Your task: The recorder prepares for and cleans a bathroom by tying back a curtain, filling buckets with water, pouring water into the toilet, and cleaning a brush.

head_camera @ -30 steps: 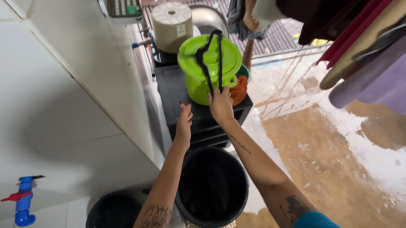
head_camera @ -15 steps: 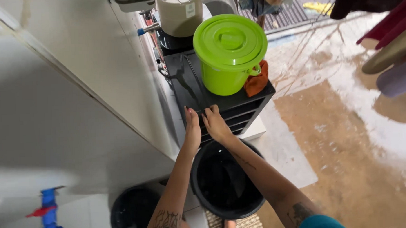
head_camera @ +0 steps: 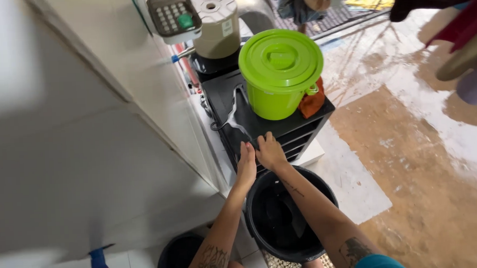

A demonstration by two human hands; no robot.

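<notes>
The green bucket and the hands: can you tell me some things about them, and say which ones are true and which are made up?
1. The green bucket has its lid on. True.
2. The green bucket stands on the floor. False: it stands on top of the black drawer unit.
3. Both hands rest at the front edge of the drawer unit, the left hand beside the right hand. True.
4. The right hand is lifting the green bucket. False: it is apart from the bucket, down at the unit's front edge.
5. A black bucket sits on the floor below the hands. True.
6. An orange cloth lies on the bucket's lid. False: it is tucked beside the bucket.
</notes>
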